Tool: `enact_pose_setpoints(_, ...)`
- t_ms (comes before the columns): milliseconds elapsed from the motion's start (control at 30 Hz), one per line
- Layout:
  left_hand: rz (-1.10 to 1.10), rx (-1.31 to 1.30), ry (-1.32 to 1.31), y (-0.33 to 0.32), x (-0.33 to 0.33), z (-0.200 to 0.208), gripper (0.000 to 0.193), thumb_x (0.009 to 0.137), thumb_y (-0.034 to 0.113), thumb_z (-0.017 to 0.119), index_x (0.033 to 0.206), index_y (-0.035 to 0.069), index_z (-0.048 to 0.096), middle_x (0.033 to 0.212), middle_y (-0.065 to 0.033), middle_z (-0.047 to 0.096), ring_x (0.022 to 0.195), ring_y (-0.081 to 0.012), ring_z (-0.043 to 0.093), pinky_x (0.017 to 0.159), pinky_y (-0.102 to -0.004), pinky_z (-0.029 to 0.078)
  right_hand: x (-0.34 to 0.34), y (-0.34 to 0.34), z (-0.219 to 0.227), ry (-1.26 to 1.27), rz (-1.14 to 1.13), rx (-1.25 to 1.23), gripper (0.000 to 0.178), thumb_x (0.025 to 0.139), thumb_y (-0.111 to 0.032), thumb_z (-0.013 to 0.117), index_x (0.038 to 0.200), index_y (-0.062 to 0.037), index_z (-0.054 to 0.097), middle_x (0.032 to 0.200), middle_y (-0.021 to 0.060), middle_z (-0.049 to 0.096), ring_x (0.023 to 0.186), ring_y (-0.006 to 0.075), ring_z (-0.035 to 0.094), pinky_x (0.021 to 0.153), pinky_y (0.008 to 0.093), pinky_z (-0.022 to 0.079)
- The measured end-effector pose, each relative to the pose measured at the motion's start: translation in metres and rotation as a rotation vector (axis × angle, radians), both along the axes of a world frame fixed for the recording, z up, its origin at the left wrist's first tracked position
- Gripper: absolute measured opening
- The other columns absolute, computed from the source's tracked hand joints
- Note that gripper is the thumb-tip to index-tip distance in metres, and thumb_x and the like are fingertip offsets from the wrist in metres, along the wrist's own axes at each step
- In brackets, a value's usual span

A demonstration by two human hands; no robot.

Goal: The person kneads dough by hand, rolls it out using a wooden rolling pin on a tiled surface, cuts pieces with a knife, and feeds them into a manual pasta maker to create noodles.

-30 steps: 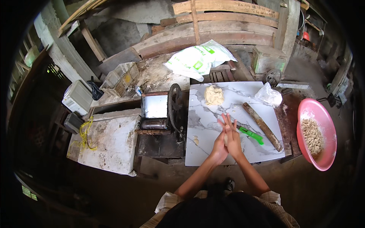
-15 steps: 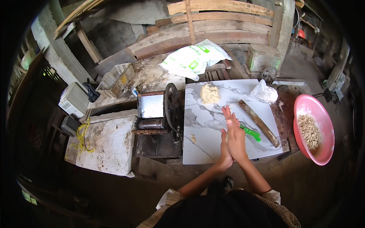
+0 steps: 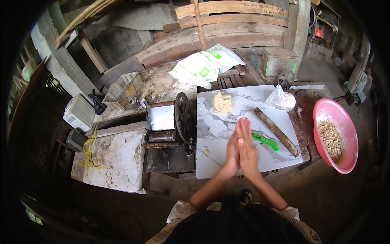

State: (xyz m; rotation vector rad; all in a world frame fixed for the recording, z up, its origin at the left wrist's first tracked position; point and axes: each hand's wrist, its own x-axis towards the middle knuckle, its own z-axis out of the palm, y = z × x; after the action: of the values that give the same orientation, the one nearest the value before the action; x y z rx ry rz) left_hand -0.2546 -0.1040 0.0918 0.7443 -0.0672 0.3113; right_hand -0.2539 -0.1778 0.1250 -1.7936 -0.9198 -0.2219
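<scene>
**Dough lump beyond the pressed palms**

Dough lump (image 3: pixel 223 102), pale and rough, sits at the far left part of the white marble-patterned slab (image 3: pixel 215 130), well apart from the fingertips and ahead of them. In the head view, the left hand (image 3: pixel 232 148) and right hand (image 3: pixel 248 149) are pressed flat against each other, palm to palm, fingers straight, together and pointing away from the person, above the slab's middle. Whether anything lies between the palms cannot be told.

Just right of the right hand lies a green-handled tool (image 3: pixel 266 142), and beyond it a long wooden rolling stick (image 3: pixel 276 131) set diagonally. A small dough scrap (image 3: pixel 206 151) lies near the slab's left edge. A pink basin (image 3: pixel 337 135) holding pale strips stands well to the right.
</scene>
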Motion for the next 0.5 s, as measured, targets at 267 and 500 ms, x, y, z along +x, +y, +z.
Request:
enact_pose_setpoints(267, -0.013, -0.285, 0.364, -0.039, -0.018, 0.009, 0.062, 0.096, 0.044, 0.037, 0.145, 0.013, 0.016, 0.147, -0.0019, 0.022, 0.135, -0.0162, 0.021, 0.108, -0.0327, 0.019, 0.026, -0.012, -0.01, 0.501, 0.145, 0.078, 0.05, 0.099, -0.033, 0.027, 0.134, -0.0003, 0.04, 0.14, 0.0141, 0.038, 0.127, 0.0218, 0.038, 0.105, 0.0304, 0.024)
enact_pose_setpoints(500, 0.285, -0.134, 0.308, 0.015, 0.004, 0.027, 0.07, 0.094, 0.055, 0.028, 0.145, 0.009, 0.014, 0.147, -0.0067, 0.024, 0.135, -0.0179, 0.022, 0.111, -0.0308, 0.015, -0.005, -0.001, -0.027, 0.416, 0.145, 0.243, 0.045, 0.098, -0.024, 0.029, 0.138, -0.0031, 0.034, 0.136, 0.0165, 0.043, 0.124, 0.0247, 0.042, 0.108, 0.0339, 0.023)
